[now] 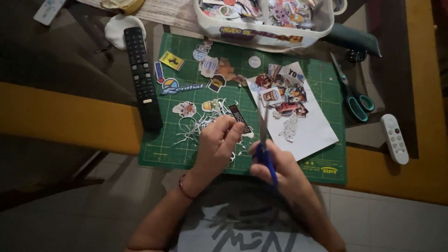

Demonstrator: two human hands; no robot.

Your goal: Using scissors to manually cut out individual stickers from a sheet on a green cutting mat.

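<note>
Fingers (232, 127) of the left hand (215, 148) pinch a dark sticker (241, 119); the right hand (275, 167) grips blue-handled scissors (264, 140). Small snips, feeding slowly, should follow the outline best.

A green mat (322, 79) ruled with a pale grid is seen on a bench (70, 116) edged in yellow. Blue handles are shown on the scissors (265, 149) gripped by the right hand (275, 170); a small dark sticker (241, 119) is pinched by the left hand (217, 144), whose wrist is ringed by a red band (183, 189). A white sheet (312, 128) is covered with multicoloured stickers. Teal handles are borne by a second pair of scissors (357, 100). One remote (142, 77) is black, another (395, 138) white.
</note>
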